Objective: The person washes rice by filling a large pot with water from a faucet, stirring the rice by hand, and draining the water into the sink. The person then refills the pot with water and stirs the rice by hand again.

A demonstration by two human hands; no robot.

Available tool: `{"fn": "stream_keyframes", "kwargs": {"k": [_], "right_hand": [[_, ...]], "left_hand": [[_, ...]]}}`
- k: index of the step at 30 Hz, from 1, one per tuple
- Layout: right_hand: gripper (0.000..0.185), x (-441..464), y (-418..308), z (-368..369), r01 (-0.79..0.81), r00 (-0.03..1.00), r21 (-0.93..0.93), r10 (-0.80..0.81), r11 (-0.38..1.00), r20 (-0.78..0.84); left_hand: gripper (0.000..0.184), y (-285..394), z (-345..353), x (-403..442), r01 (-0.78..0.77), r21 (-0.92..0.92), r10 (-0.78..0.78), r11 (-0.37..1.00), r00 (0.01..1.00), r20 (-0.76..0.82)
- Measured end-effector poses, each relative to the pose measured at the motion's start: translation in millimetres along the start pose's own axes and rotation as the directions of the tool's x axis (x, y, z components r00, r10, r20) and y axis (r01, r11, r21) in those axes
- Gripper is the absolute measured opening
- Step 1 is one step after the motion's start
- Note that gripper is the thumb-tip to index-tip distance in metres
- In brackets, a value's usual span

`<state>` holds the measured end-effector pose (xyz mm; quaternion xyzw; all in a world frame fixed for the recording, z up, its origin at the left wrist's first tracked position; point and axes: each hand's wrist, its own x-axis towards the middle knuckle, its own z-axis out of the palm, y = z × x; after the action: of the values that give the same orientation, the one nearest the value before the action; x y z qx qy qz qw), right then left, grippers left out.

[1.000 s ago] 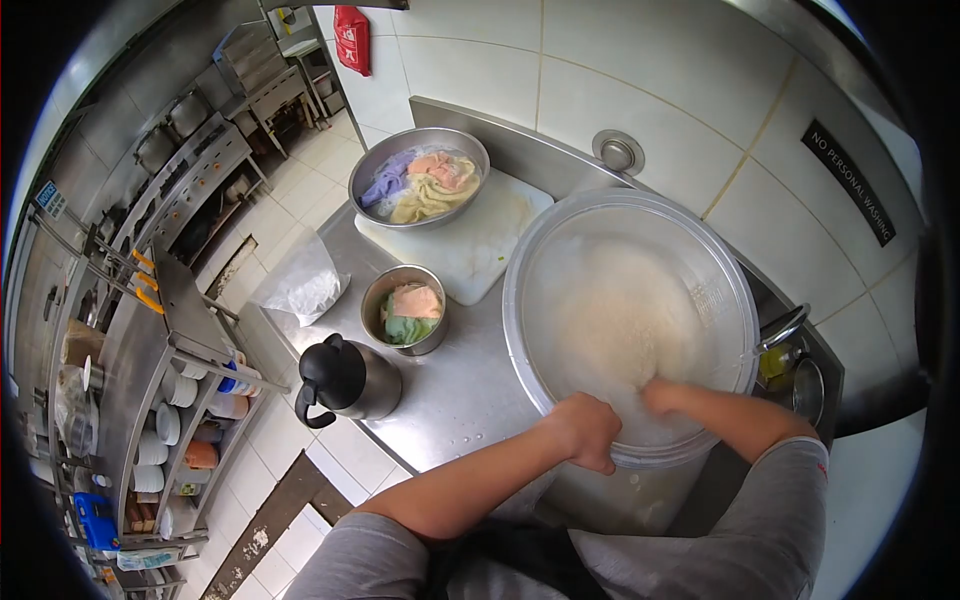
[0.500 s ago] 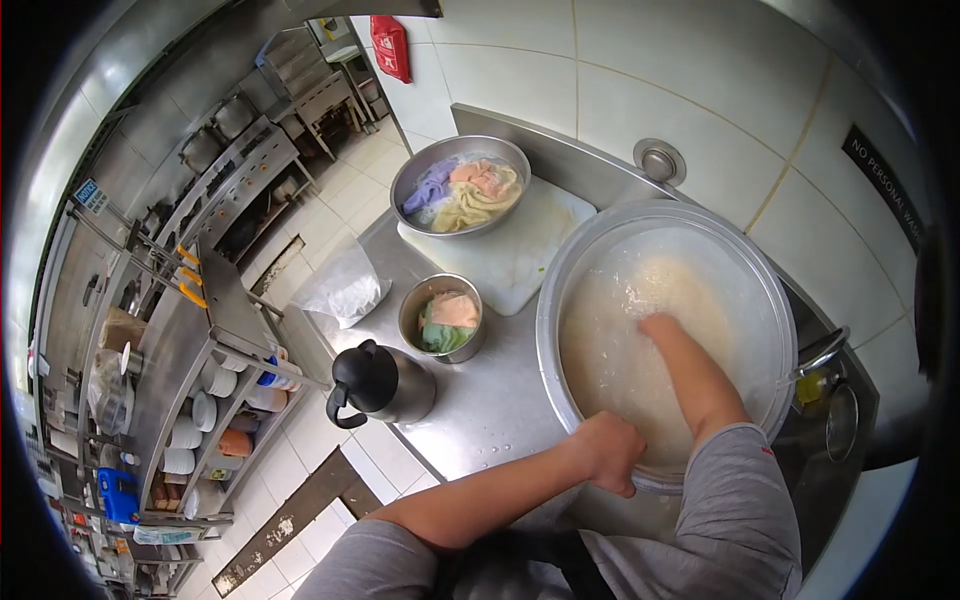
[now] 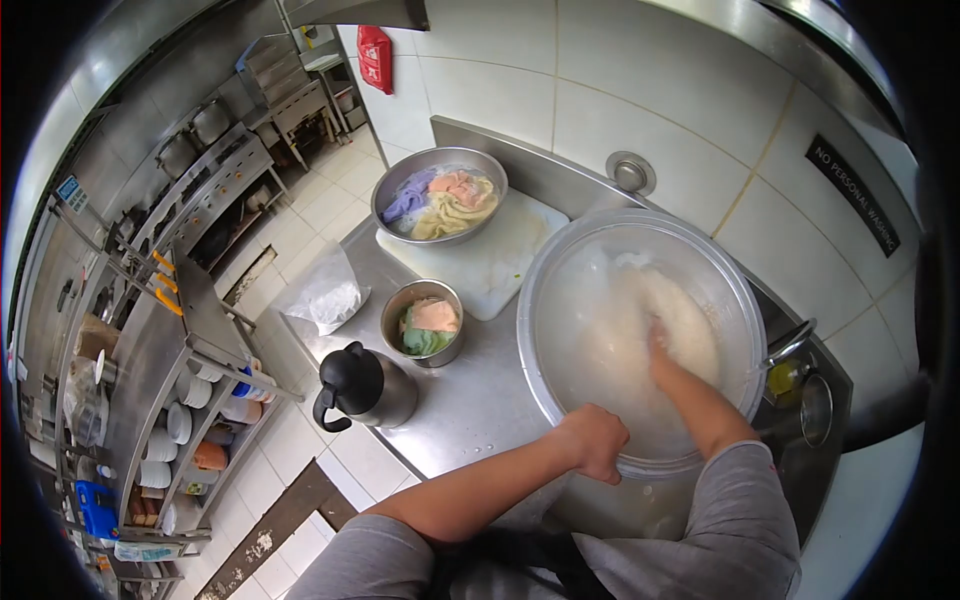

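Observation:
A large clear plastic basin (image 3: 540,375) holds cloudy water with pale grains, which look like rice (image 3: 690,330), heaped toward its right side. My left hand (image 3: 597,441) is closed on the basin's near rim. Inside the basin, my right hand (image 3: 657,343) reaches into the cloudy water beside the grains; its fingers are under the surface and hidden.
Left of the basin are a steel bowl of coloured cloths (image 3: 440,196) on a white cutting board (image 3: 510,250), a small steel pot (image 3: 422,322), a thermal jug (image 3: 365,388) and a plastic bag (image 3: 328,295). A faucet (image 3: 790,345) stands right.
My right hand has moved about within the basin, and the grains now lie heaped to the right. My left hand stays on the rim. The camera view has shifted slightly.

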<state>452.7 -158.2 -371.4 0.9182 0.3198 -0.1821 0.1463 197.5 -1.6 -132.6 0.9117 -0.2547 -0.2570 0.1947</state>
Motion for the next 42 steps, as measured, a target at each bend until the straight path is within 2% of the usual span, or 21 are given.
{"fn": "stream_keyframes", "kwargs": {"k": [1,3,7,10,14,17,19,21,25,27,28,29,31,32,34,36,38,39,41,42], "right_hand": [[0.042,-3,-23,-9,0.017,1.0,0.14,-0.018,0.99,0.012],[0.042,-11,-64,-24,0.08,0.994,0.301,-0.097,0.95,0.041],[0.043,-21,-107,-38,0.209,0.961,0.306,-0.253,0.929,0.114],[0.044,2,-103,-35,0.173,0.955,0.274,-0.229,0.946,0.189],[0.045,41,-59,-47,0.022,0.98,0.242,-0.068,0.97,0.186],[0.045,35,-19,-86,-0.177,0.983,0.259,0.158,0.949,0.094],[0.043,-3,9,-112,-0.321,0.94,0.344,0.34,0.882,0.006],[0.043,-29,35,-110,-0.364,0.905,0.266,0.407,0.892,-0.126],[0.039,-48,97,-36,-0.381,0.912,0.32,0.41,0.867,-0.024],[0.04,-52,117,11,-0.221,0.971,0.178,0.2,0.959,0.129],[0.036,-52,112,31,-0.031,0.97,0.015,0.026,0.999,0.243],[0.033,-63,99,35,0.173,0.93,-0.1,-0.129,0.98,0.345],[0.027,-91,63,34,0.571,0.76,-0.208,-0.417,0.794,0.498],[0.028,-105,33,25,0.577,0.738,-0.129,-0.447,0.806,0.505],[0.03,-129,-29,-4,0.456,0.78,0.099,-0.451,0.884,0.435],[0.032,-137,-86,-34,0.434,0.814,0.237,-0.491,0.869,0.31],[0.034,-127,-130,-65,0.42,0.863,0.304,-0.48,0.855,0.158],[0.036,-114,-143,-79,0.394,0.894,0.313,-0.439,0.864,0.088],[0.038,-76,-151,-91,0.3,0.947,0.312,-0.32,0.901,0.014],[0.039,-40,-148,-78,0.28,0.949,0.302,-0.311,0.911,0.059]], "left_hand": [[0.044,0,1,0,0.004,-0.004,-0.004,1.0,1.0,-0.005],[0.043,0,2,1,-0.003,0.014,0.003,1.0,1.0,-0.006],[0.041,2,1,4,0.028,0.047,-0.029,0.999,0.999,0.034],[0.042,4,-2,4,0.054,0.048,-0.056,0.997,0.997,0.046],[0.043,2,1,3,0.063,0.043,-0.064,0.997,0.998,0.013],[0.044,0,6,6,0.046,0.067,-0.045,0.997,0.999,-0.027],[0.045,2,5,6,0.065,0.051,-0.066,0.997,0.998,0.012],[0.044,4,1,4,0.064,0.053,-0.065,0.997,0.998,0.011],[0.044,5,0,2,0.064,0.052,-0.064,0.997,0.998,0.002],[0.043,9,-5,-1,0.053,0.054,-0.054,0.997,0.998,0.015],[0.043,10,-7,-2,0.063,0.052,-0.065,0.997,0.998,0.026],[0.043,9,-6,-1,0.05,0.054,-0.052,0.997,0.998,0.024],[0.042,5,-1,1,0.044,0.032,-0.044,0.999,0.999,0.018],[0.042,5,-2,1,0.033,0.032,-0.034,0.999,0.999,0.016],[0.041,5,-2,2,0.036,0.041,-0.038,0.998,0.999,0.035],[0.041,7,-2,2,0.033,0.036,-0.034,0.999,0.999,0.032],[0.041,2,1,3,0.052,0.034,-0.053,0.998,0.998,0.028],[0.042,-1,7,5,0.015,0.037,-0.014,0.999,1.0,-0.02],[0.043,-3,11,7,0.001,0.041,0.002,0.999,0.998,-0.058],[0.043,-1,7,7,0.031,0.055,-0.031,0.998,0.999,-0.012]]}}
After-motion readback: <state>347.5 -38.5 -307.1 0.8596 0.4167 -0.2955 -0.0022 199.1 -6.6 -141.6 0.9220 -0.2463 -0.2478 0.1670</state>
